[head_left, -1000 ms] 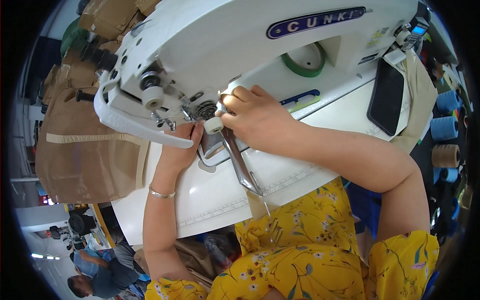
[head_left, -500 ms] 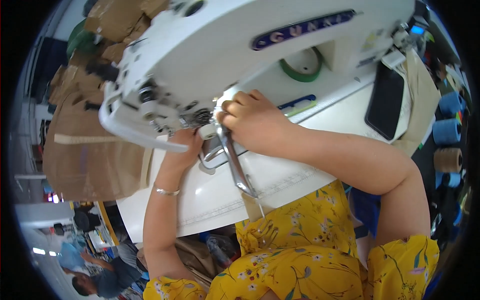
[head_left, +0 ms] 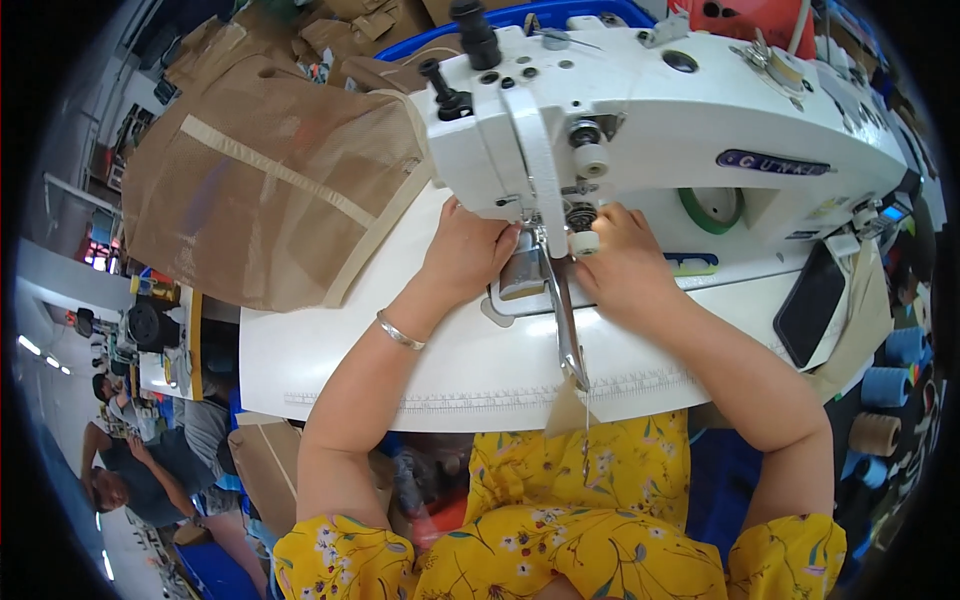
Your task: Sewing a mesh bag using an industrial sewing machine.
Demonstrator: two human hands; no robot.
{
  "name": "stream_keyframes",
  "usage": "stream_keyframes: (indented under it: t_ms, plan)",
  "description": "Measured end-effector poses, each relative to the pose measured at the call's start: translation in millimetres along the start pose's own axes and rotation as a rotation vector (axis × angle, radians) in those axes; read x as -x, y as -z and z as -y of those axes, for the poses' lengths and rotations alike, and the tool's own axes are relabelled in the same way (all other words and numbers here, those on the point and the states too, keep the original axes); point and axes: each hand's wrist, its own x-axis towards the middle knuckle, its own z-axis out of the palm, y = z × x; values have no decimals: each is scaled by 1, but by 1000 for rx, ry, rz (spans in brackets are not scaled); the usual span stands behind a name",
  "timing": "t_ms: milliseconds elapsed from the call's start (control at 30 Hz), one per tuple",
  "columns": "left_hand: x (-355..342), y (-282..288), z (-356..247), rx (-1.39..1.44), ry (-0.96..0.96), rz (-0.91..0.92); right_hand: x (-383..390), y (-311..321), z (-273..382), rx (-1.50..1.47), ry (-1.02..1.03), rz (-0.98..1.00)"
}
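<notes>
A big white sewing machine (head_left: 640, 150) stands on the white tabletop (head_left: 350, 350), and both hands are close to its needle end. The left hand (head_left: 465, 250) is on the left side, low down, with its fingers bent and its fingertips near the needle part. Some of the fingers are hidden, so I can't tell if its grip is closed or pinching something. A silver bracelet (head_left: 400, 331) goes around the left wrist. The right hand (head_left: 625, 270) is on the other side, right by a round white knob (head_left: 583, 242). Its fingers curl up, but the machine hides part of them, so I can't tell how its grip is either.

A long shiny metal guide (head_left: 563, 315) sits between the two hands and points toward the person. A tan strip (head_left: 570, 408) hangs at the near end of the guide, over the front edge of the tabletop.

To the left of the machine there is a big piece of brown mesh cloth (head_left: 270, 180) with pale bands on it. A green roll (head_left: 692, 212) is under the machine's arm, and a small blue tool (head_left: 690, 264) lies just beside the right hand. Farther right are a black phone (head_left: 809, 305), a blue spool (head_left: 886, 387) and a brown spool (head_left: 874, 436).
</notes>
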Motion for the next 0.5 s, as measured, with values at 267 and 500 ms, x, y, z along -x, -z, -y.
stream_keyframes:
  t_ms: [267, 500]
  plan:
    - [12, -3, 0, -306, -52, 75, 2, -6, 0, -19, -17, 12]
    - [89, 84, -22, -458, 392, -16, 9, -4, -3, -16, -105, 105]
